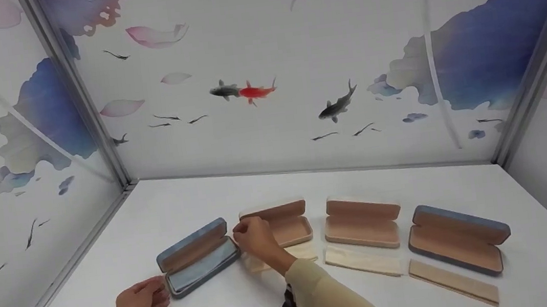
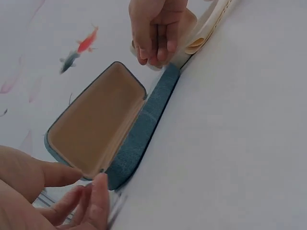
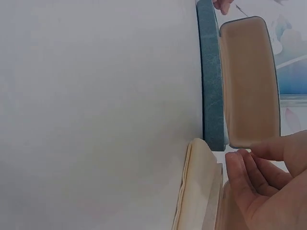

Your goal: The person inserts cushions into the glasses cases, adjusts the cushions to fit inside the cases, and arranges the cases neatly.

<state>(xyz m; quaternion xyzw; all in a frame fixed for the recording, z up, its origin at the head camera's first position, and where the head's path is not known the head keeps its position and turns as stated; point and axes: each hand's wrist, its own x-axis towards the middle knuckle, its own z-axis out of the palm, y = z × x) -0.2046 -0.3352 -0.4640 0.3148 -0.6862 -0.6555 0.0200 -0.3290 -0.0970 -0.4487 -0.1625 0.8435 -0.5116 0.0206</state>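
A blue glasses case (image 1: 200, 259) stands open at the left, its lid (image 2: 98, 122) tilted up to show a tan lining. Inside its base lies a folded light blue cloth (image 1: 204, 266). My left hand (image 1: 141, 302) is at the case's left end, with thumb and fingertips close to the hinge corner and nothing between them. At the opposite end is my right hand (image 1: 257, 237), fingers loosely bent by the lid corner, thumb and fingers apart and holding nothing. It partly covers a cream glasses case (image 1: 292, 229) behind it.
Another open pale case (image 1: 362, 233) and an open dark blue case (image 1: 454, 251) stand further right. Folded cloths lie in front: a cream cloth (image 1: 303, 252), a second cream cloth (image 1: 363, 262) and a tan cloth (image 1: 453, 282). Printed panels (image 1: 303, 145) wall the white table.
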